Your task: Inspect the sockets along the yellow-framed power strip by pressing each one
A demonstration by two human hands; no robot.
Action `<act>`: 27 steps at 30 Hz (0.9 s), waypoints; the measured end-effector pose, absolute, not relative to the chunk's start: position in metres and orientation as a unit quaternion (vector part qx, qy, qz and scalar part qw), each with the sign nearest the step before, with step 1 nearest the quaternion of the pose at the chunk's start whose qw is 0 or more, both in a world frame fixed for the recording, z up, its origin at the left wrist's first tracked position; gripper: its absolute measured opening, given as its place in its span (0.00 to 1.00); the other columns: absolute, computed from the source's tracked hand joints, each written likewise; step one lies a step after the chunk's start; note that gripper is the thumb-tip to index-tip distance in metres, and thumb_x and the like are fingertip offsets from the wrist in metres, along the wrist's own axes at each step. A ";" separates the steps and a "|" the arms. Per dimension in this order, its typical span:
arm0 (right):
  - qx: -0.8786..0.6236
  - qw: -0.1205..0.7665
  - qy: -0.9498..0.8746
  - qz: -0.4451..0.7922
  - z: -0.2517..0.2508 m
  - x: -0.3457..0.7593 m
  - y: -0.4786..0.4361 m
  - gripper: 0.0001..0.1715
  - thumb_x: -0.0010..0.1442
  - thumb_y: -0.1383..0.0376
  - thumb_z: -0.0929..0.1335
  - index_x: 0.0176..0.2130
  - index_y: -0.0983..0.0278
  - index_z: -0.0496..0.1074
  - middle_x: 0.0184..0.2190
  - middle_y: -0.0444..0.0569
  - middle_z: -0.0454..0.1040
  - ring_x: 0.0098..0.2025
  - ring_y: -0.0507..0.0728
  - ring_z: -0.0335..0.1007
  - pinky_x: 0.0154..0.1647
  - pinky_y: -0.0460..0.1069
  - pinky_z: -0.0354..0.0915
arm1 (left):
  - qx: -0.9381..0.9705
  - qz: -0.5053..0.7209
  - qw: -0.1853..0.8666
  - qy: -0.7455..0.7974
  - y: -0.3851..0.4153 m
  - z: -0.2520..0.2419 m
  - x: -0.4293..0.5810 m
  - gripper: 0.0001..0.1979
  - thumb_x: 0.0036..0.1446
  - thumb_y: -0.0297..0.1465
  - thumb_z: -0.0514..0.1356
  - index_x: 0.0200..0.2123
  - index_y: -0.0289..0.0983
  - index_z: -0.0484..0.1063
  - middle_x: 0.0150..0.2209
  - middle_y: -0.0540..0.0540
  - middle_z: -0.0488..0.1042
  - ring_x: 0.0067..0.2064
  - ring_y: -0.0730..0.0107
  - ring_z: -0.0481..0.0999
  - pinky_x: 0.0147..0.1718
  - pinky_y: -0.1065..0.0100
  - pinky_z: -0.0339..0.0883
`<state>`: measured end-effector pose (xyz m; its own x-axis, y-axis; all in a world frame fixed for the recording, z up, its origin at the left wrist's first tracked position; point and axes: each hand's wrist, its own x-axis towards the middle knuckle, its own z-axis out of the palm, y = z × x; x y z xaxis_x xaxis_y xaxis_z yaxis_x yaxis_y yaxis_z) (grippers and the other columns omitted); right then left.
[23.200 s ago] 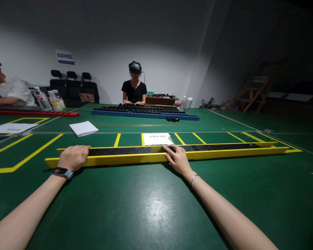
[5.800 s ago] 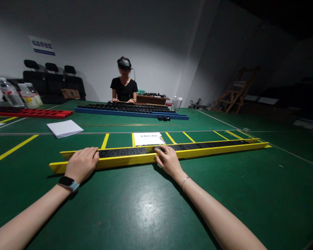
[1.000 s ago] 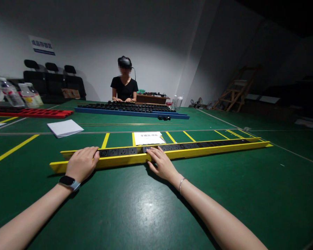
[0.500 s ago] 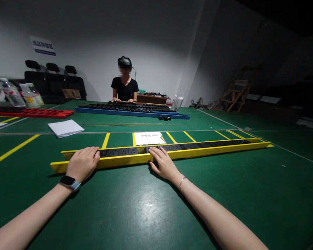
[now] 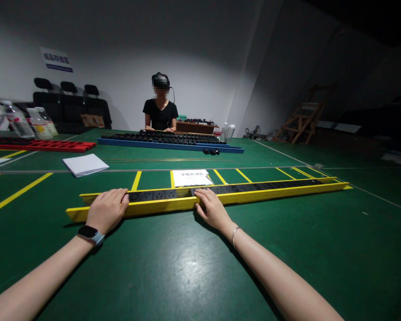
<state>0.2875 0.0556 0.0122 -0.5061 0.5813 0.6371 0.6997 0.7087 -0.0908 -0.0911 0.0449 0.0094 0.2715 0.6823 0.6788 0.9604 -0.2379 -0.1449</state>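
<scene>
A long yellow rail [image 5: 287, 189] lies across the green table [image 5: 187, 267] in front of me. Black socket modules [image 5: 153, 195] sit in its channel, with a short gap in the row just left of my right hand. My left hand [image 5: 107, 209], with a watch on the wrist, is curled over the rail near its left end. My right hand [image 5: 212, 207] rests on the rail's middle, fingers stretched flat onto the black modules there. More black modules [image 5: 270, 184] fill the channel to the right.
A white label sheet [image 5: 190, 177] lies just behind the rail, among yellow floor-tape lines. White papers [image 5: 85, 164] lie at the left. Farther back are a red rail [image 5: 47, 146], water bottles [image 5: 42, 124] and a blue rail [image 5: 170, 145], where another person [image 5: 160, 113] sits.
My right hand has slid a little to the right along the rail over the last second. My left hand has kept its place on the rail.
</scene>
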 end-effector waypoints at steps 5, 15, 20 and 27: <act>-0.372 0.327 -0.864 -0.095 0.012 0.288 0.055 0.26 0.62 0.66 0.63 0.60 0.64 0.62 0.57 0.55 0.68 0.60 0.60 0.62 0.65 0.62 0.56 | -0.747 -0.245 0.279 -0.551 0.045 0.010 -0.091 0.21 0.64 0.36 0.46 0.46 0.30 0.73 0.45 0.36 0.78 0.46 0.54 0.76 0.47 0.55 0.64; -0.391 0.305 -0.861 -0.112 0.012 0.289 0.054 0.31 0.62 0.65 0.63 0.64 0.61 0.57 0.61 0.54 0.64 0.63 0.60 0.58 0.66 0.62 0.53 | -0.751 -0.244 0.278 -0.548 0.045 0.010 -0.091 0.21 0.64 0.36 0.46 0.46 0.29 0.73 0.45 0.36 0.78 0.46 0.54 0.75 0.48 0.55 0.64; -0.397 0.319 -0.854 -0.105 0.012 0.287 0.054 0.29 0.62 0.65 0.64 0.62 0.62 0.60 0.59 0.54 0.66 0.61 0.60 0.60 0.65 0.61 0.54 | -0.750 -0.244 0.273 -0.551 0.045 0.010 -0.091 0.21 0.63 0.36 0.46 0.46 0.29 0.73 0.45 0.35 0.78 0.46 0.54 0.75 0.48 0.55 0.63; -0.401 0.342 -0.844 -0.099 0.012 0.285 0.057 0.27 0.62 0.65 0.63 0.60 0.61 0.63 0.57 0.54 0.69 0.59 0.61 0.62 0.62 0.61 0.59 | -0.747 -0.254 0.276 -0.549 0.046 0.009 -0.093 0.21 0.63 0.36 0.46 0.46 0.32 0.74 0.44 0.36 0.78 0.45 0.54 0.76 0.47 0.54 0.64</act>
